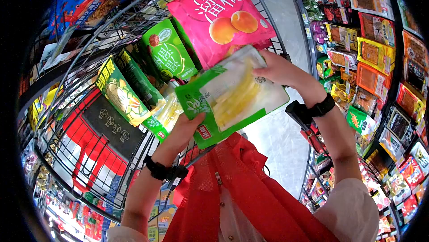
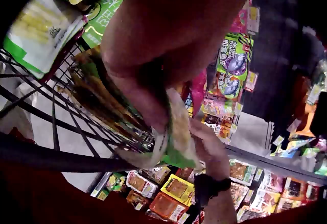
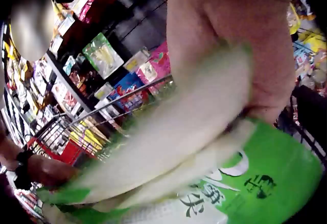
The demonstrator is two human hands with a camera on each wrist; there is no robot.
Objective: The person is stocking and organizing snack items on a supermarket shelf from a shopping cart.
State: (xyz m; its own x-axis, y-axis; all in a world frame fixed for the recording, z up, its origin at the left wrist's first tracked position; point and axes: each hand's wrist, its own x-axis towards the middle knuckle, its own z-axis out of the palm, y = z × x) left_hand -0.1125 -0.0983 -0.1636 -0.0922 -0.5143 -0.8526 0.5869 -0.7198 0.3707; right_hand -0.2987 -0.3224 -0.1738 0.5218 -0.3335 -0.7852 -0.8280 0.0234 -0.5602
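Both hands hold a green-and-white snack packet (image 1: 237, 101) with pale yellow strips showing through its window. My left hand (image 1: 183, 130) pinches its lower left edge, the thumb lying on the front. At the upper right edge, my right hand (image 1: 279, 70) grips it with the thumb on the front and the other fingers hidden behind. The packet (image 3: 281, 173) looks bulged and creased in the right wrist view. Below and beyond it in the cart lie a large pink plum bag (image 1: 219, 23), a green bag (image 1: 170, 49), a green-and-yellow bag (image 1: 123, 92) and a similar strip packet (image 1: 167, 113).
The wire shopping cart (image 1: 73, 65) has a red child seat (image 1: 82, 130) with a dark panel (image 1: 111, 125). Shelves of packaged snacks (image 1: 375, 54) line the right side, past a strip of pale floor (image 1: 281, 152). More bags (image 1: 85, 9) stand at the upper left.
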